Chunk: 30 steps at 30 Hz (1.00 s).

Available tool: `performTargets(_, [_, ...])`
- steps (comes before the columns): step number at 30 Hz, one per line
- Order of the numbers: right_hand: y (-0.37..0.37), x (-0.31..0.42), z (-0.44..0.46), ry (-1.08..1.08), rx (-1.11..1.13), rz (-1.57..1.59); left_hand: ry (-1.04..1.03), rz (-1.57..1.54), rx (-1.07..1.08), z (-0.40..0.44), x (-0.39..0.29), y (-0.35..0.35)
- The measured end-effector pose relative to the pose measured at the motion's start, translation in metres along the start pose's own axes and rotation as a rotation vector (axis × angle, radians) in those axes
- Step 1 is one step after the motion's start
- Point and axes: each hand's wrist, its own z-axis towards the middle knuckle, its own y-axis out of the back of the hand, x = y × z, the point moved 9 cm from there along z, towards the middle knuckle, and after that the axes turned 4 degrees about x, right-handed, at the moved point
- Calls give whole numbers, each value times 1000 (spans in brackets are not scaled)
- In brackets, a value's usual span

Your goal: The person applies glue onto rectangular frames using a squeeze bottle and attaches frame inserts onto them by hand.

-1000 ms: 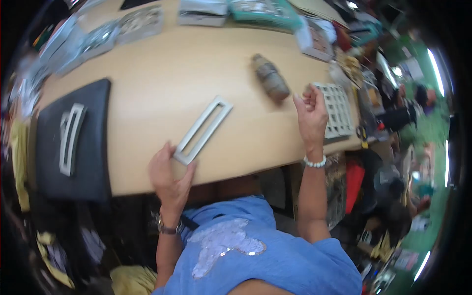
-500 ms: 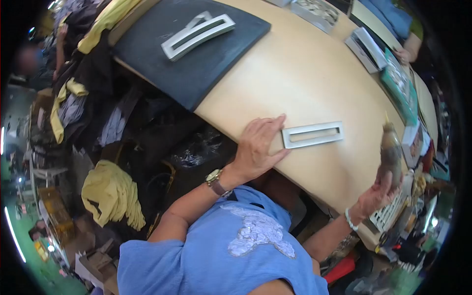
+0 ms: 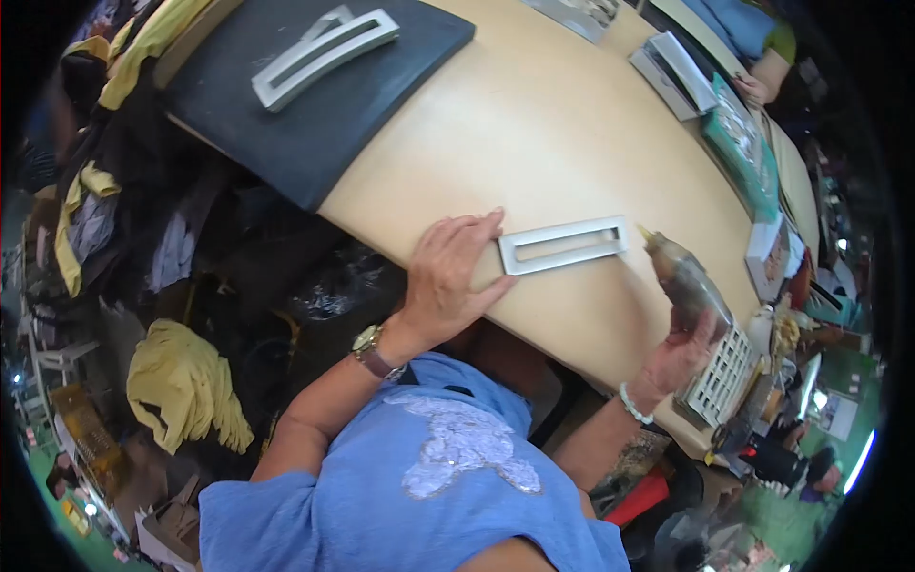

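Note:
A pale rectangular frame with a long slot lies flat on the table. At its left end is my left hand, resting on the table with fingers stretched out and thumb apart; the thumb tip seems to touch the frame's lower corner. My right hand is closed around a cloudy squeeze bottle with a yellowish nozzle. The bottle is tilted, its nozzle pointing up and left, close to the frame's right end. What fills the bottle I cannot make out.
A dark mat at the far left bears a curved slotted frame and another pale piece. Along the right edge stand a white box, a green tray and a white plastic grid basket. A co-worker's hand shows beyond.
My right hand has brought the bottle leftward and tipped it from upright toward the frame's right end. The whole view has shifted; my left hand stays at the frame's left end.

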Motion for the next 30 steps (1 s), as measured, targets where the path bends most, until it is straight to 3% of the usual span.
performTargets(8, [-15, -8, 3, -19, 100, -30, -3, -5, 11, 1, -1, 1])
performTargets(26, [-24, -1, 2, 91, 60, -89, -12, 15, 13, 0, -1, 0])
performTargets(30, [-23, -6, 2, 15, 57, -10, -10, 17, 13, 0, 0, -1])
